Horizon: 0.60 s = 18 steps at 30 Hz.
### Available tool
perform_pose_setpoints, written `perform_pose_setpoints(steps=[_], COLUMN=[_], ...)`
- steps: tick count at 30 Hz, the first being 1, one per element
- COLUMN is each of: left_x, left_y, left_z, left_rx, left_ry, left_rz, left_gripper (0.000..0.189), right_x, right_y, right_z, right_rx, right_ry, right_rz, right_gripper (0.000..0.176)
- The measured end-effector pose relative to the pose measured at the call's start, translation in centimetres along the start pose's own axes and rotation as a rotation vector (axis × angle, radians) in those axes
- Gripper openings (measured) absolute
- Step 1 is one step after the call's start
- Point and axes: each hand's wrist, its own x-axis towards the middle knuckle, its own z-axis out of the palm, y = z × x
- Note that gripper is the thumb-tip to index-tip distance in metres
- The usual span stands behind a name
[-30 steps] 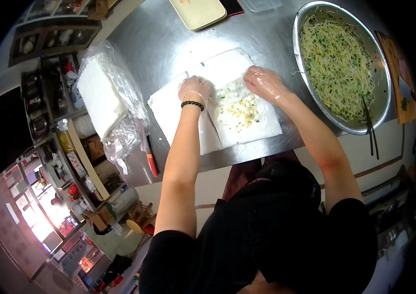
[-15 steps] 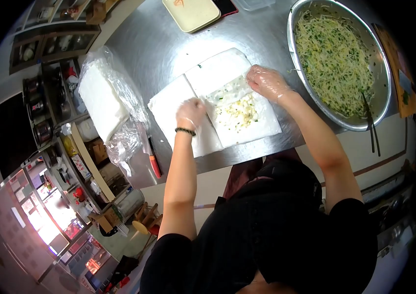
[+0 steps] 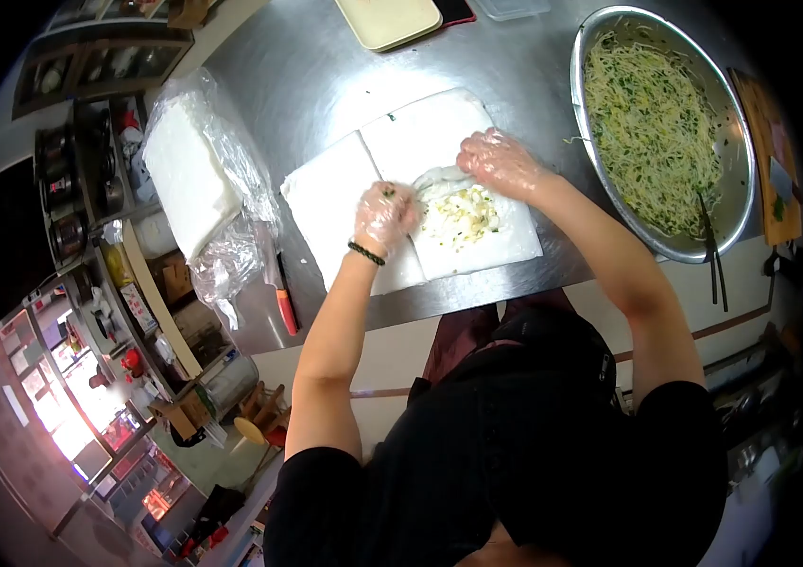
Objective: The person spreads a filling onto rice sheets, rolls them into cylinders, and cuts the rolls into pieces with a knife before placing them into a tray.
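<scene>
Two stacks of white sheets lie side by side, the left stack and the right stack. Across the right stack, a translucent wrapper roll lies just above scattered pale, yellow and green filling. My left hand, in a clear plastic glove, is closed at the roll's left end. At its right end, my right hand, also gloved, has its fingers curled on the wrapper's edge. The fingertips of both hands are partly hidden.
A large metal bowl of shredded filling with dark chopsticks stands at the right, beside a wooden board. At the left lie a plastic-wrapped white stack and a red-handled knife. A cream tray is at the back.
My left hand has moved right, to the roll's end. My right hand has shifted slightly left, and the wrapper between them looks narrower. The whole view has shifted a little.
</scene>
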Motion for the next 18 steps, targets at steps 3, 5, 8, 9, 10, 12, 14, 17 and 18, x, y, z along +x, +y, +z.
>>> perform_pose_setpoints(steps=[3,5,8,9,10,12,14,17,18], left_x=[-2.3,-2.4,0.0,0.8,1.4,1.7,0.7,-0.6,-0.6], left_y=[2.1,1.1,0.6,0.6,0.8,1.2,0.9,1.3,1.7], left_z=[-0.7,-0.2,-1.4,-1.0,-0.6,0.4,1.2,0.8,0.3], left_rx=[-0.061,-0.230,-0.021,-0.023,0.041,0.047,0.059,0.135,0.071], left_ry=[-0.091,0.009,0.181,0.270,0.249,0.194,0.106,0.065,0.037], left_rz=[-0.059,-0.412,-0.334,-0.171,-0.036,0.195,0.221,0.307,0.271], left_gripper=[0.021,0.020,0.027,0.032,0.035,0.032,0.028,0.021,0.021], right_x=[-1.5,-2.2,-1.8,-1.1,-0.8,-0.5,-1.1,-3.4,-3.7], right_y=[-0.4,-0.3,-0.2,-0.4,-0.5,-0.4,-0.5,0.1,0.2], right_z=[-0.4,-0.5,-0.5,0.2,0.8,1.1,0.4,1.9,1.7], right_rx=[0.007,0.039,0.139,0.063,-0.011,-0.033,-0.047,-0.056,-0.029], right_ry=[-0.077,-0.100,0.097,0.231,0.363,0.268,0.036,0.114,0.118], right_rz=[-0.026,-0.016,0.072,0.082,0.092,-0.022,-0.160,-0.254,-0.285], right_gripper=[0.020,0.018,0.020,0.021,0.022,0.020,0.013,0.010,0.012])
